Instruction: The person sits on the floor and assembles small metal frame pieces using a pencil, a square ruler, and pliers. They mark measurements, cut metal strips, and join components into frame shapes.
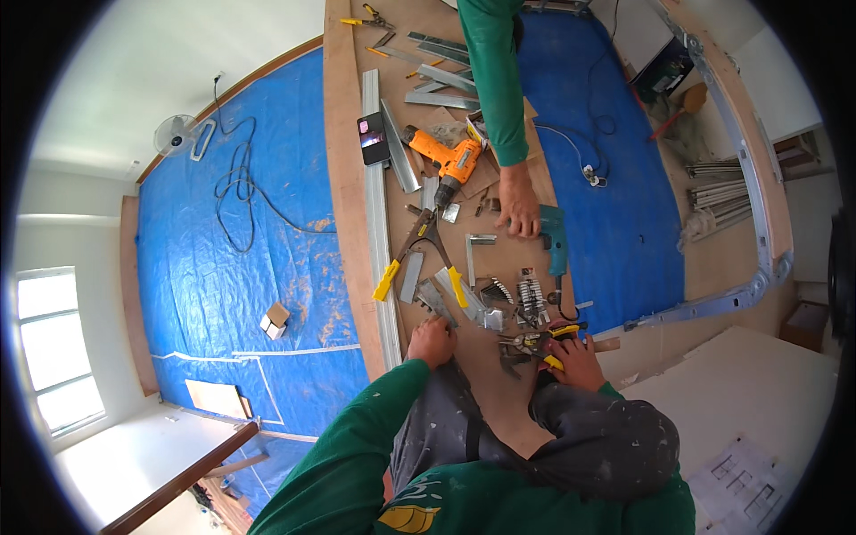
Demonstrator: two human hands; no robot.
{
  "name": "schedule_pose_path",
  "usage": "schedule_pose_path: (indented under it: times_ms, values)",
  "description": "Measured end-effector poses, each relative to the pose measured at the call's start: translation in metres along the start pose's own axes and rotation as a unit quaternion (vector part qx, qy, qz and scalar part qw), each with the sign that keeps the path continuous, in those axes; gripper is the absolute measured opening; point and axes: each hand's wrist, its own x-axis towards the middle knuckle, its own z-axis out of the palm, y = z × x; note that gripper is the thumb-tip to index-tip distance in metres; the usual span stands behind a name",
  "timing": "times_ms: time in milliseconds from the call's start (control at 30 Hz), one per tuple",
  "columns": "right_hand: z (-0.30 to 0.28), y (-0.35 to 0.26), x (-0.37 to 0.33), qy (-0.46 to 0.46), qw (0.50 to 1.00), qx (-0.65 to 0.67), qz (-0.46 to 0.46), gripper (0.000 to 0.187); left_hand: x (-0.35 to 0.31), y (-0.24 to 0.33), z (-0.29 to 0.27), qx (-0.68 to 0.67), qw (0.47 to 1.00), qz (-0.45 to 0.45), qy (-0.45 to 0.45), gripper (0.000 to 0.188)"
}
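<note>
Yellow-handled metal hand tool (534, 342): probably stiff, weighty; grasp handles (554, 363).
My right hand (581, 364): beside it, grip unclear.
My left hand (432, 343): curled, can't tell.

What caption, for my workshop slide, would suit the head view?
Cluttered board: wearer's left hand near metal strips, right hand by yellow-handled tools, co-worker's hand beside a teal drill.
</note>
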Motion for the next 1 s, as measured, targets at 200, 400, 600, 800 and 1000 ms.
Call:
schedule_pose_path:
  times_ms: [200,400,600,800,1000]
  values:
    - [0.004,0.001,0.002,0.012,1.000,-0.009,-0.004,0.063,0.001,0.001,-0.003,-0.019,1.000,0.012,0.009,0.023]
    - [-0.001,0.001,0.002,0.035,0.999,-0.019,-0.013,0.064,0.002,0.006,-0.006,0.012,0.999,-0.029,-0.024,0.027]
    - [-0.002,0.008,0.010,0.027,0.999,0.013,-0.011,0.064,0.011,0.010,-0.007,0.009,1.000,-0.016,-0.011,0.028]
    - [0.016,0.014,0.012,0.028,0.998,0.028,-0.053,0.058,0.003,0.008,-0.007,0.006,0.999,-0.038,-0.027,0.026]
    - [0.007,0.008,0.011,-0.028,0.999,0.038,-0.026,0.058,0.001,0.009,-0.011,0.008,0.999,-0.033,-0.024,0.027]
